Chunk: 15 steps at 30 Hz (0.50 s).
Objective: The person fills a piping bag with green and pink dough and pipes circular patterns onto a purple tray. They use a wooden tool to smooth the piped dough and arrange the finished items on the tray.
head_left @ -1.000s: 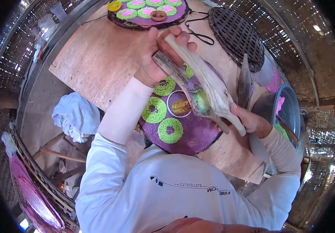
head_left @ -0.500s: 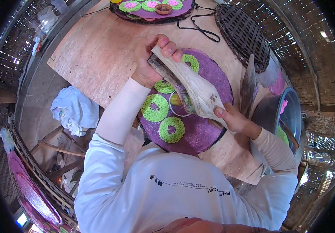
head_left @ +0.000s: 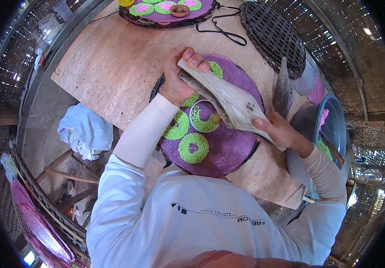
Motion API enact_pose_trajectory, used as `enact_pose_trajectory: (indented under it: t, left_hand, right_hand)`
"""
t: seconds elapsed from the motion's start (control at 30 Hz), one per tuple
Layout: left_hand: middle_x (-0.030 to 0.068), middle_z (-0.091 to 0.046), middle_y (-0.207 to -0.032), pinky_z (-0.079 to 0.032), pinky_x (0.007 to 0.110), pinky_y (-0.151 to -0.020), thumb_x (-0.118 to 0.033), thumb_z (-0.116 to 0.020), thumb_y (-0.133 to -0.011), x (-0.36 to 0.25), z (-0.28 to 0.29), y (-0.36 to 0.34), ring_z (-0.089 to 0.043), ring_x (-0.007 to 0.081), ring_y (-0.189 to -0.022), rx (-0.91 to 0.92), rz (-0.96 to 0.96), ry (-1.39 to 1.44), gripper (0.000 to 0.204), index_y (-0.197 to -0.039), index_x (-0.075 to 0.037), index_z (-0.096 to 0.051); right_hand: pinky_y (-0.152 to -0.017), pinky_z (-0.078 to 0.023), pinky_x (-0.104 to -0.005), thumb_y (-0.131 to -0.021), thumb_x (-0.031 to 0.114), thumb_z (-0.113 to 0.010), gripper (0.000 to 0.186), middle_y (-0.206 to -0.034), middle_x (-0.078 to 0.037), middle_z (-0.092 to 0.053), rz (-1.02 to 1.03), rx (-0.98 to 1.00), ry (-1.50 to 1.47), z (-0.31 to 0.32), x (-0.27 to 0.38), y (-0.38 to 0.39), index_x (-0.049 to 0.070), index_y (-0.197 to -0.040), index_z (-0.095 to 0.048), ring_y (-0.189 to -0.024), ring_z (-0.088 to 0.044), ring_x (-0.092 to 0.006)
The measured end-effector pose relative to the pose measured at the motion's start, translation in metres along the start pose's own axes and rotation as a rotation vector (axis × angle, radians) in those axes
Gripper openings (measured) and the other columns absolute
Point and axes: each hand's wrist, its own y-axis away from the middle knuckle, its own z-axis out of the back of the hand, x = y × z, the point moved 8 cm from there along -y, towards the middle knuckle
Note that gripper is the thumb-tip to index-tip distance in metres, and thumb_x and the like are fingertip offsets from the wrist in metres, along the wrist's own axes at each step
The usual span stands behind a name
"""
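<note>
My left hand (head_left: 181, 73) wraps round the narrow upper end of a pale wooden press (head_left: 228, 98). My right hand (head_left: 279, 131) grips its broader lower end, the thumb on top. A darker wooden piece lies along the press's underside. Slanted, the tool hangs over a round purple mat (head_left: 221, 158). Partly under its edge is a thin white ring (head_left: 190, 117) with green strands inside. Lacy green rings lie on the mat, one (head_left: 193, 157) near its front edge and others at the left and far side. The press hides part of the mat.
At the far edge stands a purple round tray (head_left: 201, 15) with green-and-pink pieces and a small brown bowl (head_left: 179, 10). A dark woven rack (head_left: 273, 38) lies far right. A grey tub (head_left: 334, 129) is at right, a pale blue cloth (head_left: 85, 129) at left.
The gap between the press's two parts has narrowed, and its lower end has shifted right with my right hand. More green strands show within the white ring. The whole view has shifted slightly.
</note>
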Motion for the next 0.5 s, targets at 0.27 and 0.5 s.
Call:
enact_pose_trajectory:
  t: [0.27, 0.5]
  left_hand:
    - [-0.0081, -0.046, -0.05, -0.033, 0.029, -0.064, -0.034, -0.042, -0.089, -0.036, -0.019, -0.004, -0.044, 0.011, -0.054, 0.122, -0.047, -0.116, 0.032, -0.06, -0.021, -0.045]
    - [-0.0074, -0.044, -0.049, -0.034, 0.03, -0.063, -0.031, -0.045, -0.089, -0.047, -0.007, 0.02, -0.044, 0.0118, -0.054, -0.11, -0.075, -0.065, 0.031, -0.059, -0.02, -0.044]
  right_hand:
    - [-0.046, -0.039, -0.0346, -0.076, 0.066, -0.051, 0.073, -0.049, -0.007, -0.049, 0.164, -0.152, 0.102, -0.008, 0.026, -0.02, -0.006, -0.065, -0.061, -0.048, -0.049, -0.0146]
    - [-0.044, -0.04, -0.0332, -0.077, 0.066, -0.05, 0.072, -0.047, -0.007, -0.051, 0.063, -0.019, 0.061, -0.03, 0.028, -0.025, -0.003, -0.06, -0.061, -0.045, -0.052, -0.0155]
